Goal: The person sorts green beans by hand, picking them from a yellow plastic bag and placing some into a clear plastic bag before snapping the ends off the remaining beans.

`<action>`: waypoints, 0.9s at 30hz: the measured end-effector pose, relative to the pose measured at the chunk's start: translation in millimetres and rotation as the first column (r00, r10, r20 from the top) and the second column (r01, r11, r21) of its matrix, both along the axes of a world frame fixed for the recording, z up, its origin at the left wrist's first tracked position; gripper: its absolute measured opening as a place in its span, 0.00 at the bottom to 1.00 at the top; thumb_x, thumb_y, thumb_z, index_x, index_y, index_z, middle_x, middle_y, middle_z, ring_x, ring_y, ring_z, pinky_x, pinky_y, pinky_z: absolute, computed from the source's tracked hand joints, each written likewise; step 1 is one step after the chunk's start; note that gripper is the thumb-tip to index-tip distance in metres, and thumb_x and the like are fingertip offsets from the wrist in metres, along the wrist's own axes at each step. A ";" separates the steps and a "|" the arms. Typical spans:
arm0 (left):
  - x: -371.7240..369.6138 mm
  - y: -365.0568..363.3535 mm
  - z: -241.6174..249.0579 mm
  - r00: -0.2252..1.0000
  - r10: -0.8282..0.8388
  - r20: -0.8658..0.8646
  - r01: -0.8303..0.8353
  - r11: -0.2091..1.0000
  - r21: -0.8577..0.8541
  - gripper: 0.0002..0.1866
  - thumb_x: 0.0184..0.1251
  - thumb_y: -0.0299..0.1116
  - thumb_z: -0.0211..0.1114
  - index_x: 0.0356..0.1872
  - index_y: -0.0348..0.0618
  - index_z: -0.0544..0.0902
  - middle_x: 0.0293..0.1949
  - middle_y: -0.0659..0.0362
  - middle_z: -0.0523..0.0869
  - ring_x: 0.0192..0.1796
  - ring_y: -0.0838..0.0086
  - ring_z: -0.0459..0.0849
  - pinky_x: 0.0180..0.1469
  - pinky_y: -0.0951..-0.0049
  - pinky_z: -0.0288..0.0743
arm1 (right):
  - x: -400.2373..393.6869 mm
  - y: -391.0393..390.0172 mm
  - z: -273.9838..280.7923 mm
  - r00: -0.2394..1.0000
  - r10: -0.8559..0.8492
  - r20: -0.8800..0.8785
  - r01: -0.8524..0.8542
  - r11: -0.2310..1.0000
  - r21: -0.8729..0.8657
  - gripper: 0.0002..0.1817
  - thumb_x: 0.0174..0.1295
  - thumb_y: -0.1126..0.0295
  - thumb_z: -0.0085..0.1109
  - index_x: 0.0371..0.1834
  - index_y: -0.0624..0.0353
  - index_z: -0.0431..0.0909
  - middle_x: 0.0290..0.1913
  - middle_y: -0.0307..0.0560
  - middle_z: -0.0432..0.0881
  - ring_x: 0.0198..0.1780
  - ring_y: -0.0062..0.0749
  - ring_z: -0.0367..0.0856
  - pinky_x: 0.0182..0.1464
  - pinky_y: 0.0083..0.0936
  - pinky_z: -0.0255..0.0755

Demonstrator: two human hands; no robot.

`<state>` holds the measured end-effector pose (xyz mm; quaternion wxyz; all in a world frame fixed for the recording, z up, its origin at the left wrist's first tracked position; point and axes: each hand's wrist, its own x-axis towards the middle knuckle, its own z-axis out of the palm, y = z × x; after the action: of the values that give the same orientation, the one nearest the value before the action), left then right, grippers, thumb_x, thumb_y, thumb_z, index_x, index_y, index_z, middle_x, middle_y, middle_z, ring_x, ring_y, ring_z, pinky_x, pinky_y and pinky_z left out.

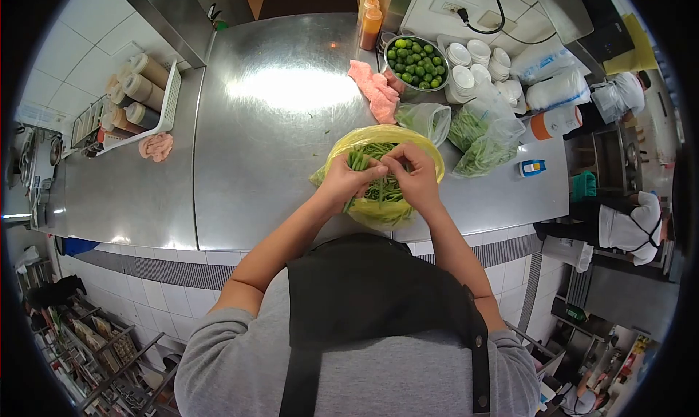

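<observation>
A bunch of thin green stalks [357, 161] is gripped in my left hand [342, 183], its fingers wrapped round it and the thumb pointing right. My right hand [416, 175] is closed in a pinch close to the left thumb. What its fingertips hold, if anything, is too small to make out. Both hands are over a round container lined with a yellow plastic bag [429, 142]. Inside lie many more loose green stalks [386, 191]. The hands hide part of the contents.
Behind the yellow bag are a pink cloth [375, 91] and a bowl of limes [416, 64]. To the right lie bags of greens [484, 137], stacked white cups [460, 82] and a small blue-and-white item [532, 168]. A white basket of bottles [171, 100] stands left. People work at far right.
</observation>
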<state>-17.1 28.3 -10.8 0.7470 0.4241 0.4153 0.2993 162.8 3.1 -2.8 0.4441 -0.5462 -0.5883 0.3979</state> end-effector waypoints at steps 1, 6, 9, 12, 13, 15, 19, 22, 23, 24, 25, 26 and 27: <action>1.1 -0.1 -0.2 0.997 0.059 0.046 -0.055 0.994 -0.093 0.08 0.65 0.33 0.76 0.35 0.40 0.86 0.23 0.68 0.80 0.20 0.86 0.70 0.21 0.80 0.62 | -4.2 0.2 1.9 1.000 0.004 0.001 -0.004 1.000 -0.002 0.03 0.61 0.75 0.66 0.34 0.63 0.82 0.34 0.42 0.80 0.40 0.31 0.80 0.44 0.29 0.72; 4.7 -1.4 0.4 0.991 0.128 0.026 -0.124 0.985 -0.117 0.09 0.66 0.34 0.76 0.38 0.41 0.85 0.23 0.69 0.79 0.19 0.86 0.70 0.20 0.81 0.61 | -19.1 -2.6 10.3 0.882 -0.221 0.417 -0.012 0.873 0.488 0.03 0.59 0.80 0.64 0.34 0.63 0.80 0.32 0.49 0.75 0.37 0.47 0.75 0.39 0.41 0.70; -0.3 -0.7 2.1 0.978 0.121 0.172 -0.074 0.964 -0.255 0.09 0.68 0.34 0.74 0.39 0.41 0.84 0.22 0.70 0.76 0.19 0.86 0.67 0.20 0.82 0.59 | -9.8 0.8 3.2 0.853 -0.298 0.429 0.025 0.844 0.536 0.04 0.59 0.81 0.65 0.36 0.64 0.80 0.33 0.50 0.76 0.37 0.46 0.76 0.39 0.37 0.69; -2.7 0.0 9.5 0.934 0.114 0.338 0.021 0.928 -0.372 0.09 0.70 0.34 0.72 0.41 0.40 0.84 0.22 0.71 0.73 0.20 0.87 0.66 0.20 0.82 0.58 | 12.5 9.1 -2.6 0.794 -0.385 0.470 0.124 0.860 0.495 0.04 0.61 0.77 0.66 0.35 0.64 0.80 0.30 0.51 0.74 0.34 0.47 0.75 0.37 0.35 0.68; -4.0 -0.1 12.2 0.925 0.118 0.362 0.030 0.926 -0.377 0.10 0.71 0.35 0.71 0.43 0.39 0.84 0.22 0.72 0.71 0.20 0.87 0.65 0.21 0.82 0.57 | 18.4 8.8 -2.1 0.796 -0.383 0.469 0.122 0.861 0.494 0.04 0.61 0.77 0.66 0.35 0.64 0.80 0.30 0.51 0.74 0.34 0.47 0.75 0.37 0.35 0.68; -6.7 2.3 11.9 0.898 0.176 0.402 -0.015 0.928 -0.372 0.10 0.71 0.35 0.71 0.43 0.39 0.84 0.22 0.71 0.71 0.21 0.86 0.66 0.21 0.82 0.58 | 27.0 5.3 -0.3 0.792 -0.035 0.610 0.015 0.999 0.038 0.08 0.66 0.71 0.65 0.36 0.64 0.80 0.28 0.47 0.76 0.32 0.37 0.76 0.37 0.29 0.69; -4.7 12.6 10.0 0.849 0.353 0.393 -0.236 0.919 -0.316 0.12 0.72 0.36 0.70 0.46 0.38 0.84 0.22 0.71 0.68 0.21 0.86 0.66 0.23 0.82 0.60 | 16.4 -9.6 -8.1 0.983 0.153 -0.099 -0.179 0.909 -0.377 0.12 0.70 0.65 0.63 0.37 0.65 0.80 0.30 0.40 0.80 0.33 0.23 0.76 0.40 0.23 0.71; -6.4 15.1 8.9 0.848 0.395 0.354 -0.300 0.908 -0.293 0.13 0.72 0.37 0.70 0.47 0.37 0.84 0.22 0.71 0.68 0.22 0.85 0.66 0.23 0.81 0.60 | -10.0 -19.3 -1.7 0.947 0.146 -0.286 -0.248 0.899 -0.362 0.14 0.69 0.62 0.65 0.38 0.65 0.82 0.35 0.40 0.80 0.37 0.21 0.77 0.41 0.24 0.72; -7.0 14.9 7.8 0.848 0.394 0.353 -0.300 0.908 -0.293 0.13 0.72 0.37 0.70 0.47 0.37 0.84 0.22 0.71 0.68 0.22 0.85 0.66 0.23 0.81 0.60 | -16.9 -20.9 -6.9 0.964 0.123 -0.236 -0.188 0.941 -0.281 0.12 0.68 0.65 0.66 0.37 0.65 0.81 0.35 0.40 0.80 0.37 0.21 0.77 0.41 0.24 0.72; -8.1 14.8 6.1 0.842 0.396 0.366 -0.296 0.907 -0.300 0.13 0.72 0.37 0.70 0.47 0.37 0.84 0.22 0.71 0.69 0.22 0.85 0.67 0.23 0.81 0.61 | -21.9 -22.3 -9.1 0.978 0.092 -0.187 -0.129 0.973 -0.193 0.11 0.68 0.68 0.66 0.37 0.66 0.80 0.35 0.39 0.79 0.37 0.21 0.77 0.41 0.24 0.72; -9.0 14.9 5.1 0.836 0.397 0.379 -0.292 0.906 -0.306 0.13 0.73 0.37 0.70 0.47 0.37 0.84 0.22 0.70 0.69 0.22 0.85 0.67 0.23 0.81 0.61 | -25.3 -23.9 -9.4 0.978 0.091 -0.188 -0.127 0.973 -0.192 0.11 0.68 0.68 0.66 0.37 0.66 0.80 0.35 0.39 0.79 0.37 0.21 0.77 0.41 0.24 0.72; -10.1 15.0 4.9 0.837 0.395 0.379 -0.291 0.907 -0.303 0.13 0.73 0.37 0.70 0.47 0.37 0.84 0.22 0.70 0.69 0.22 0.85 0.67 0.23 0.81 0.61 | -28.3 -25.0 -8.6 0.977 0.046 -0.209 -0.079 0.985 -0.153 0.08 0.66 0.71 0.66 0.37 0.66 0.80 0.35 0.40 0.79 0.38 0.23 0.77 0.41 0.24 0.72; -11.2 15.0 5.2 0.845 0.412 0.341 -0.317 0.899 -0.301 0.12 0.73 0.37 0.69 0.47 0.37 0.84 0.23 0.70 0.70 0.23 0.85 0.67 0.23 0.81 0.61 | -30.2 -25.5 -6.3 0.973 0.004 -0.232 -0.031 0.993 -0.115 0.06 0.65 0.74 0.66 0.37 0.66 0.79 0.36 0.42 0.79 0.38 0.25 0.78 0.42 0.24 0.72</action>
<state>-28.2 43.3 -5.6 0.7887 0.1765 0.3610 0.4653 132.6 -22.4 -9.1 0.4729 -0.5164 -0.5128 0.4967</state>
